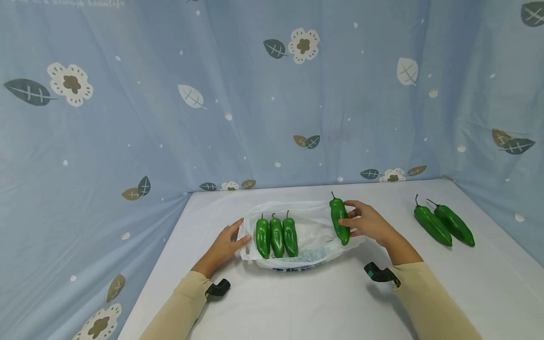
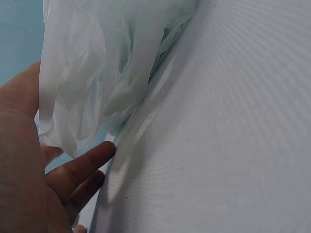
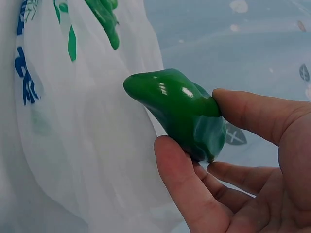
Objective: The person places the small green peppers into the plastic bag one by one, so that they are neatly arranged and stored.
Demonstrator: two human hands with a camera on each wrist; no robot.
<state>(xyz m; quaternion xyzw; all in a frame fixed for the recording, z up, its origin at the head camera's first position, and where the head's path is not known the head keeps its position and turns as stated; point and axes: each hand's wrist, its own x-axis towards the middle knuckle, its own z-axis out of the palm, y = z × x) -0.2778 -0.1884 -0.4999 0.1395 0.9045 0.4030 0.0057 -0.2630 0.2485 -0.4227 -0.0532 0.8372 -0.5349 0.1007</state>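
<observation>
Three green chili peppers (image 1: 276,236) lie side by side in the left part of a white plastic bag (image 1: 312,226), stems pointing away. My right hand (image 1: 367,222) grips another green pepper (image 1: 340,221) above the bag's right end. In the right wrist view, thumb and fingers pinch this glossy pepper (image 3: 177,107) near one end, its other end pointing over the bag. At the bag's left edge my left hand (image 1: 225,245) touches the plastic with spread, fairly straight fingers. Part of that hand is hidden behind the bag (image 2: 97,73) in the left wrist view.
Two more green peppers (image 1: 444,225) lie together on the right side of the white table (image 1: 297,302). A blue patterned curtain (image 1: 255,118) hangs behind the table and along its sides.
</observation>
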